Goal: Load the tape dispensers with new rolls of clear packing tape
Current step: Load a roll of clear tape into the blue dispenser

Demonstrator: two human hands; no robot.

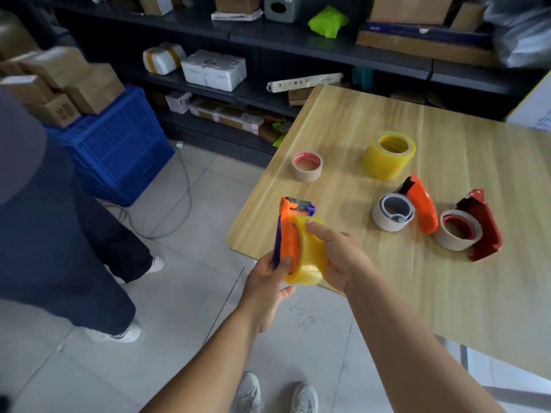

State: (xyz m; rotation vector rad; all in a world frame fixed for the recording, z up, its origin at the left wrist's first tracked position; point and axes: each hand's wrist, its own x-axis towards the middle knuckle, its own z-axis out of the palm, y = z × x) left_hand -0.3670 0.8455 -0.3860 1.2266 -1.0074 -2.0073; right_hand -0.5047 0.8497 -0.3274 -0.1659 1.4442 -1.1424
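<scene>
Off table edge: left hand grips upright dispenser; right hand clasps roll.

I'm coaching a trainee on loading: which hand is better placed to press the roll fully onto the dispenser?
Right. The right hand already wraps the yellowish tape roll, while the left hand grips the orange dispenser and steadies it.

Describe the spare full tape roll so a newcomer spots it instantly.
On the wooden table, look toward its far side, beyond the two loaded dispensers. The yellow-tinted clear roll stands alone there: taller and thicker than the small tan roll to its left.
</scene>
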